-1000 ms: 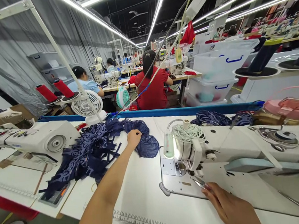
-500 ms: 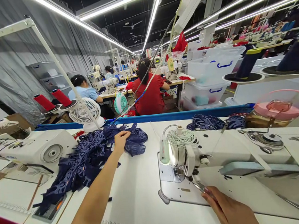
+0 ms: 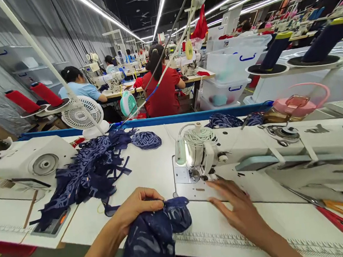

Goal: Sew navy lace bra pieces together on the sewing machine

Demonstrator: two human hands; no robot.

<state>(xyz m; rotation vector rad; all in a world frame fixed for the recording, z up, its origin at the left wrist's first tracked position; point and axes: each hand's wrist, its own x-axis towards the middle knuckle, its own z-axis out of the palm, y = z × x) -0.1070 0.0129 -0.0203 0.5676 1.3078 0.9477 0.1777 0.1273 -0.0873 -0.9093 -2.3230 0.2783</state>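
My left hand (image 3: 136, 208) is closed on a piece of navy patterned lace fabric (image 3: 156, 233) at the near edge of the white table (image 3: 151, 174). A pile of the same navy lace pieces (image 3: 93, 167) lies further back on the left. My right hand (image 3: 238, 208) lies flat with fingers stretched out on the table, fingertips close to the needle area of the white sewing machine (image 3: 200, 154). It holds nothing that I can see.
A second sewing machine (image 3: 30, 161) stands at the left, with a white fan (image 3: 81, 114) and red thread cones (image 3: 33, 98) behind. More navy fabric (image 3: 227, 120) and a pink-lidded container (image 3: 298, 105) sit at the back right. Scissors with red handles (image 3: 337, 210) lie at right. Other people sew beyond.
My left hand has pulled one navy lace piece from the pile back to the table's near edge. My right hand has opened flat by the needle; the tool it held earlier is gone.
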